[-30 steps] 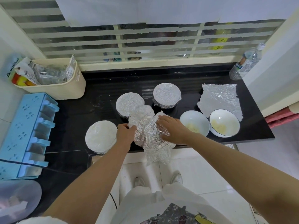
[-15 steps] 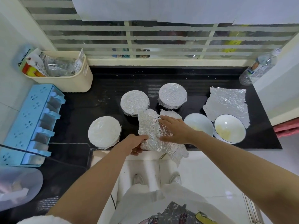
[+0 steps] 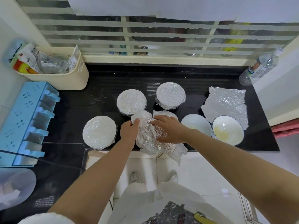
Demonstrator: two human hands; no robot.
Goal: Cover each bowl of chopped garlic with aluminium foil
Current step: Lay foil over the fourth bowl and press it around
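A crumpled sheet of aluminium foil (image 3: 149,141) lies over a bowl at the counter's front edge; the bowl under it is hidden. My right hand (image 3: 168,128) lies spread on top of the foil, pressing it down. My left hand (image 3: 129,130) grips the foil's left side with curled fingers. Three foil-covered bowls stand nearby: one front left (image 3: 99,132), one behind (image 3: 131,101), one at the back (image 3: 170,95). Two uncovered white bowls with chopped garlic sit to the right, the nearer (image 3: 196,125) and the farther (image 3: 227,132).
A loose flat foil sheet (image 3: 226,105) lies at the back right of the black counter (image 3: 97,97). A cream basket of packets (image 3: 64,78) and a blue spice rack (image 3: 24,123) stand on the left. A water bottle (image 3: 257,69) stands in the far right corner.
My left hand has moved up from the foil's lower edge to its left side. My right hand has spread flatter on the foil, which lies lower over the bowl.
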